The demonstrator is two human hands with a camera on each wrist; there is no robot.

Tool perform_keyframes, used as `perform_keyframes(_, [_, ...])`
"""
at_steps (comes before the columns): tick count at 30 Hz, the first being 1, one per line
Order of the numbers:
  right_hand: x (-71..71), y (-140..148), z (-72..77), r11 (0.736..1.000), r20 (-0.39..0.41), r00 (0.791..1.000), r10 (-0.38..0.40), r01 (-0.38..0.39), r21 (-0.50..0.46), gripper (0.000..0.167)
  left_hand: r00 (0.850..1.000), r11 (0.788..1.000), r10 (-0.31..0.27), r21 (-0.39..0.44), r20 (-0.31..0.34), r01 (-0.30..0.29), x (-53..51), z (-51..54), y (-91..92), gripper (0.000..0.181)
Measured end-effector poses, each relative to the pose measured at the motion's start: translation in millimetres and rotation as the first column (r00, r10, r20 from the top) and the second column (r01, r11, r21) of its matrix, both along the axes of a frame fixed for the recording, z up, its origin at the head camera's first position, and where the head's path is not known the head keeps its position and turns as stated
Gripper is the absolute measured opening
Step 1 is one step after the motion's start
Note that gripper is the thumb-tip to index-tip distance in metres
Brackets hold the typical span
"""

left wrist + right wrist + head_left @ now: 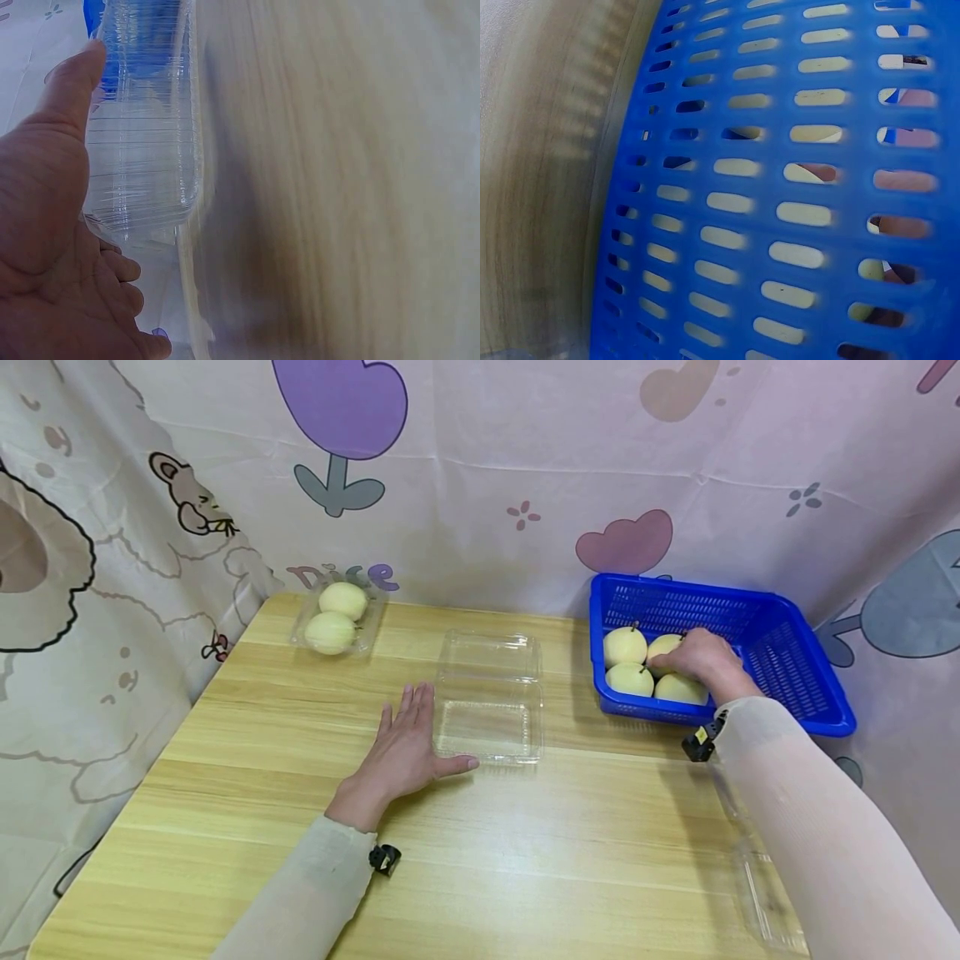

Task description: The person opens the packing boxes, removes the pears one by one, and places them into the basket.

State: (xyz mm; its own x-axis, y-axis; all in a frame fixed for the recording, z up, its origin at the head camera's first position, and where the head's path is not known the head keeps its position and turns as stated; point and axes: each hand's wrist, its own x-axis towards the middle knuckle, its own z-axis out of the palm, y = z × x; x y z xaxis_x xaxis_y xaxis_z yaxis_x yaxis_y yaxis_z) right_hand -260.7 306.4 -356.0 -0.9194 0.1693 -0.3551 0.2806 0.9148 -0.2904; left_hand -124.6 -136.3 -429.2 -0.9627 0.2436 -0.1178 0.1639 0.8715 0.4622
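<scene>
In the head view my left hand [402,752] lies flat, fingers straight and thumb spread, against the left side and near corner of an open clear plastic clamshell box [487,722]. The left wrist view shows the thumb along the box's side wall. My right hand [705,658] reaches into a blue plastic basket [795,668] and grips a pale yellow pear [662,647] by its top, thumb in front. Several other pears [625,646] sit around it in the basket's left part. The slotted basket wall [780,225] mostly hides the hand in the right wrist view.
At the back left of the wooden table [247,777], another clear box [366,639] holds two pears [331,633]. More clear plastic packaging [765,893] lies at the right, partly under my right forearm. A printed cloth [480,468] hangs behind the table.
</scene>
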Motion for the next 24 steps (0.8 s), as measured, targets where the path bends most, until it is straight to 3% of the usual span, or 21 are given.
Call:
perform_keyframes(10, [1.6,3,3.5,1.0,0.0,1.0,-0.009,0.009,-0.01,0.081,1.0,1.0,-0.001,0.012,0.003,0.001,0.8,0.3,0.8,0.14])
perform_keyframes(15, [2.7,3,7.7,1.0,-0.037,0.999,-0.01,0.01,0.004,0.076,1.0,1.0,-0.002,0.015,0.009,0.002,0.7,0.3,0.7,0.14])
perform_keyframes(20, [4.0,1,12.6,1.0,-0.064,0.998,-0.018,0.02,0.022,0.081,1.0,1.0,0.003,0.019,0.012,-0.003,1.1,0.4,0.5,0.14])
perform_keyframes(24, [5.3,-2,15.9,1.0,-0.141,0.99,-0.02,0.022,0.017,0.083,1.0,1.0,0.006,0.025,0.014,-0.007,1.9,0.4,0.0,0.14])
